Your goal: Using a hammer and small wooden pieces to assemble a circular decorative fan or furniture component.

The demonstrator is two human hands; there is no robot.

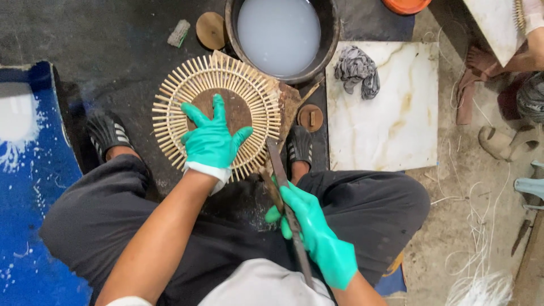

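Between the knees, a round bamboo-spoke disc (218,116) under gloved hands.
Left hand (211,141) presses it flat, fingers spread; right hand (309,229) grips a long blade (279,167) touching its rim.

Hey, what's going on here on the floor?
A person squats over a round bamboo-stick disc. Their gloved left hand presses flat on its brown centre, while the gloved right hand grips a long dark blade whose tip meets the disc's edge. A basin of cloudy water sits just beyond.
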